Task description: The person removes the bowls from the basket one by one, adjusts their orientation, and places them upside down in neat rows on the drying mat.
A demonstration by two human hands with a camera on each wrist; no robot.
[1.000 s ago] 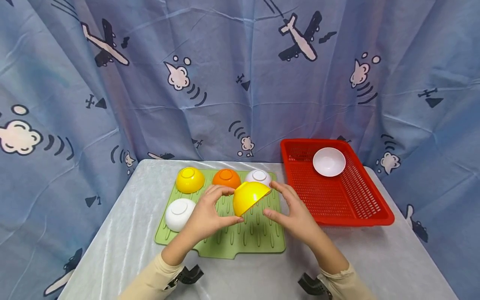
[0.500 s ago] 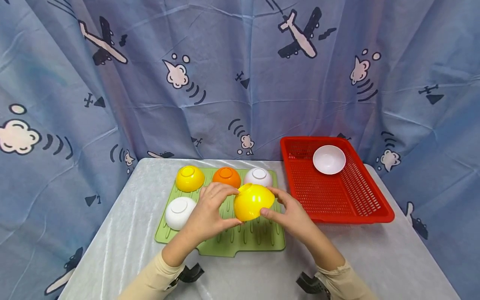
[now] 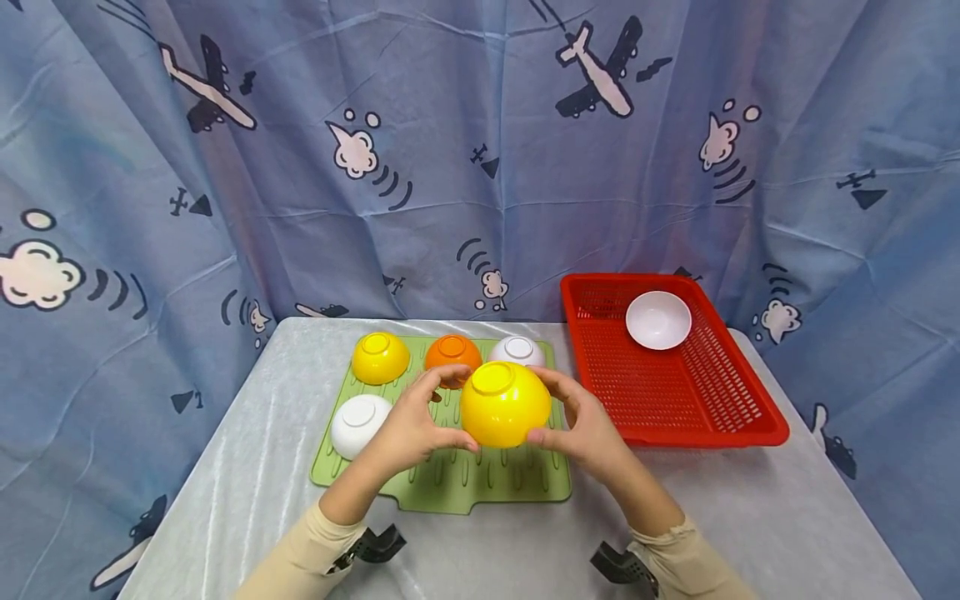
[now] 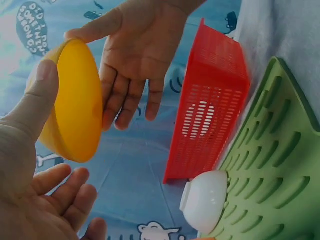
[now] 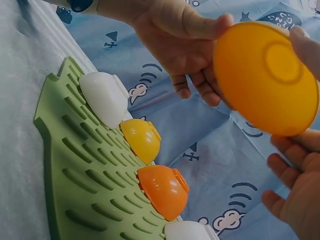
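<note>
Both hands hold a yellow bowl [image 3: 504,408] upside down in the air over a green ridged drying mat [image 3: 517,483]. My left hand [image 3: 411,429] grips its left side between thumb and fingers. On the right side, my right hand [image 3: 588,425] pinches it, the thumb on the near face and the fingers behind, partly hidden. In the left wrist view the inside of the yellow bowl [image 4: 80,100] shows. On the mat, base up, rest another yellow bowl [image 3: 380,358], an orange bowl [image 3: 453,357] and two white ones, at the back right [image 3: 517,350] and front left [image 3: 360,425].
A red perforated basket [image 3: 705,437] stands on the cloth-covered table [image 3: 255,433], right of the mat. Inside it a white bowl [image 3: 658,320] lies with its opening up. A blue patterned curtain [image 3: 420,250] hangs behind the table.
The right hand has moved in from beside the bowl to grip it. The yellow bowl has turned from tilted sideways to nearly level, base up.
</note>
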